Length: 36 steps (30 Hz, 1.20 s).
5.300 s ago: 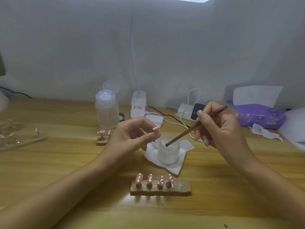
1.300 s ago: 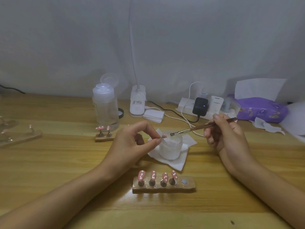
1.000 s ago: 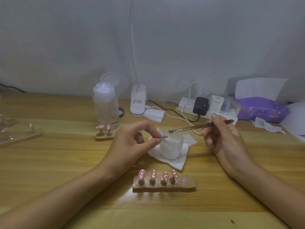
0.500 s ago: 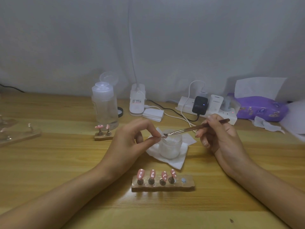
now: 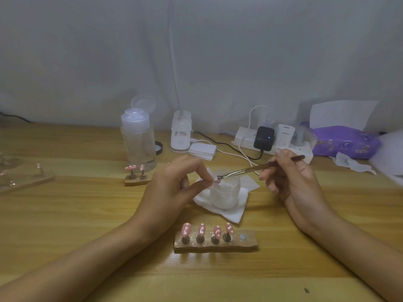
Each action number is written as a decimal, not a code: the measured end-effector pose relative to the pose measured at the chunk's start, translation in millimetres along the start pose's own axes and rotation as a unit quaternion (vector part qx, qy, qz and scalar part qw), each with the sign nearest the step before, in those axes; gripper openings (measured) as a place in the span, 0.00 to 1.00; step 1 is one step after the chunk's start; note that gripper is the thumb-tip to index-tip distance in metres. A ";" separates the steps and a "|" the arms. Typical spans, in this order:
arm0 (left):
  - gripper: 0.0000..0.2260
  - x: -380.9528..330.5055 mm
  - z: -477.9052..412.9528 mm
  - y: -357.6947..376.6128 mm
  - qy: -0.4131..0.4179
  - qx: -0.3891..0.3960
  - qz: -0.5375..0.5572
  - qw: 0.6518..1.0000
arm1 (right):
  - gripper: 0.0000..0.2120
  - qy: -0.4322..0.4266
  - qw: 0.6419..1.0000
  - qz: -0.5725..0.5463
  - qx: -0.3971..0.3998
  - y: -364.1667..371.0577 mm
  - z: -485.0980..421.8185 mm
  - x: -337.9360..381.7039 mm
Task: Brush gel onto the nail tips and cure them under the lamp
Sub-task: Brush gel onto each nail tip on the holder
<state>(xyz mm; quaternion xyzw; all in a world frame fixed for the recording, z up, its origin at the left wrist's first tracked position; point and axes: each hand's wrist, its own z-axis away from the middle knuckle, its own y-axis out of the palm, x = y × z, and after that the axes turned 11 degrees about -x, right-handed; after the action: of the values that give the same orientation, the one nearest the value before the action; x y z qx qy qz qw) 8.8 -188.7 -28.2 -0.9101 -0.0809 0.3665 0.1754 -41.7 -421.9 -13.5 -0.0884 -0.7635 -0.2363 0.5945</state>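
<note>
1. Since 0.5 s ago, brush [image 5: 259,169] tip has closed the last gap and now meets the nail tip [image 5: 216,180] just above the frosted jar [image 5: 225,194]; both hands otherwise hold the same posture.
2. Head view, writing: white charger [image 5: 285,135] behind the jar carries grey lettering, too blurred to read for certain. Lamp base [image 5: 180,135] behind the jar bears a small label with a red mark; text illegible.
3. Left hand [image 5: 172,190]: thumb and forefinger pressed together, pinching the nail tip at the jar's left rim; remaining fingers curled into the palm.
4. Right hand [image 5: 292,182]: fingers closed on the brush handle in a pen grip, right of the jar; brush slants down-left, bristles touching the pinched tip.
5. Jar stands on a white tissue [image 5: 229,212].
6. Wooden holder [image 5: 216,246] in front of the jar: four pink white-dotted tips upright on pegs, fifth position at right bare.
7. Small holder [image 5: 136,180] left of the jar with two pink tips; clear pump bottle [image 5: 138,140] just behind it.
8. Purple pack [image 5: 344,141] far right of the jar.
</note>
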 end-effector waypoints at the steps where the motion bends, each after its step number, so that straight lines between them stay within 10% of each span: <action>1: 0.03 -0.1 0.0 -0.1 0.000 0.000 0.002 1.000 | 0.12 -0.003 1.000 0.007 0.005 -0.1 0.6 0.0; 36: 0.05 -1.0 0.0 -0.9 -0.025 0.004 0.021 0.999 | 0.11 -0.014 1.000 0.015 0.009 0.1 1.1 -2.2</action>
<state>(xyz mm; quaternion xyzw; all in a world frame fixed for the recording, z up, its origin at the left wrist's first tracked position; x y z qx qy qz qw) 8.1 -188.1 -27.3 -0.9015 -0.0642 0.3931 0.1692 -42.1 -420.9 -15.7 -0.0978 -0.7724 -0.2189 0.5881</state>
